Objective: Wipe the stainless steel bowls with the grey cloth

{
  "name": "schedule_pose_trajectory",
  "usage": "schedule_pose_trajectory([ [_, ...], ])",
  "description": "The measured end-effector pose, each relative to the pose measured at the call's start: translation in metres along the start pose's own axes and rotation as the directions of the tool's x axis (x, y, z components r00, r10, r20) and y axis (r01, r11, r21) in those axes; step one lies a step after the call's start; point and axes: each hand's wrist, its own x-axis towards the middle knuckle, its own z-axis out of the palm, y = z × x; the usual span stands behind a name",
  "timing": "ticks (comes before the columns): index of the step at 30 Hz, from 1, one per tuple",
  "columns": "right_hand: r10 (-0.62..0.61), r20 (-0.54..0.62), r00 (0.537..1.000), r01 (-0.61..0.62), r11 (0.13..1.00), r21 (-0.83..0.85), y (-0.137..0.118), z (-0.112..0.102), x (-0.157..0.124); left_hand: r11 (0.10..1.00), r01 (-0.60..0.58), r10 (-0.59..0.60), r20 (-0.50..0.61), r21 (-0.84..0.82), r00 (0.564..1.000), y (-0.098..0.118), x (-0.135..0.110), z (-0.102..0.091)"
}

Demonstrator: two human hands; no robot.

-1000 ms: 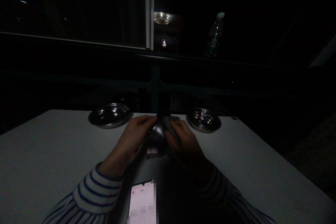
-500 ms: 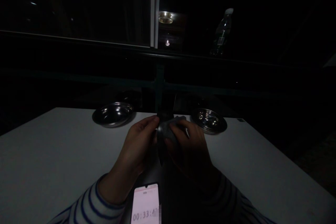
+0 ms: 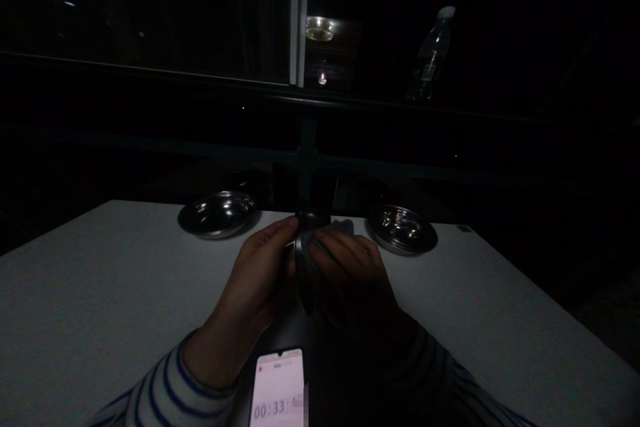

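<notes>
Between my hands a dark, shiny metal bowl [image 3: 302, 273] is tipped up on edge, its curved rim facing me. My left hand [image 3: 259, 268] grips the bowl's left side, thumb at the upper rim and fingers behind. A grey cloth [image 3: 343, 227] is bunched in my right hand [image 3: 353, 267], whose curled fingers press it against the bowl's surface. The lower part of the bowl and much of my right hand are lost in shadow.
A wide metal bowl [image 3: 218, 215] stands at the white table's [image 3: 110, 280] back left, and more bowls, apparently nested [image 3: 402, 229], at the back right. A lit phone [image 3: 277, 387] showing a timer lies close in front. Behind, a plastic bottle [image 3: 433, 57] stands by the dark window.
My right hand has slid slightly left and up across the bowl with the cloth, its fingers flatter now. The bowl has turned a little; my left hand keeps its grip.
</notes>
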Motion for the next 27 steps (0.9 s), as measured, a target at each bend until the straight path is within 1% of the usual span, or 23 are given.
schedule_pose_trajectory([
  [4,-0.008,0.048,0.999,0.007,1.0,0.005,-0.003,0.001,0.0,1.0,0.008,-0.008,0.007,0.015,1.0,-0.001,-0.001,0.0],
  [7,-0.021,0.046,0.999,0.02,1.0,0.011,-0.006,0.003,-0.001,0.999,0.046,-0.046,0.004,0.006,0.999,-0.001,-0.001,0.0],
  [10,-0.014,0.038,0.999,0.014,1.0,-0.004,-0.006,0.004,-0.002,0.998,0.056,-0.056,0.02,0.009,0.998,-0.001,-0.002,-0.001],
  [15,0.117,0.012,0.993,-0.117,0.993,-0.017,0.002,0.0,0.001,0.996,0.083,-0.085,0.117,0.023,0.989,-0.002,-0.004,0.0],
  [17,0.141,0.014,0.99,-0.141,0.99,-0.011,0.002,0.0,0.001,0.995,0.098,-0.1,0.128,0.021,0.987,-0.003,-0.004,0.001],
  [23,-0.004,0.039,0.999,0.004,1.0,0.016,-0.011,0.005,-0.003,0.996,0.084,-0.084,0.046,0.0,0.995,-0.004,0.001,-0.002],
  [25,-0.023,0.024,0.999,0.023,1.0,0.019,-0.013,0.005,-0.002,0.997,0.07,-0.069,0.043,-0.015,0.997,-0.004,0.002,-0.003],
  [27,-0.008,0.019,1.0,0.008,1.0,0.006,-0.011,0.004,-0.001,0.997,0.073,-0.071,0.057,-0.034,0.996,-0.004,0.001,-0.002],
])
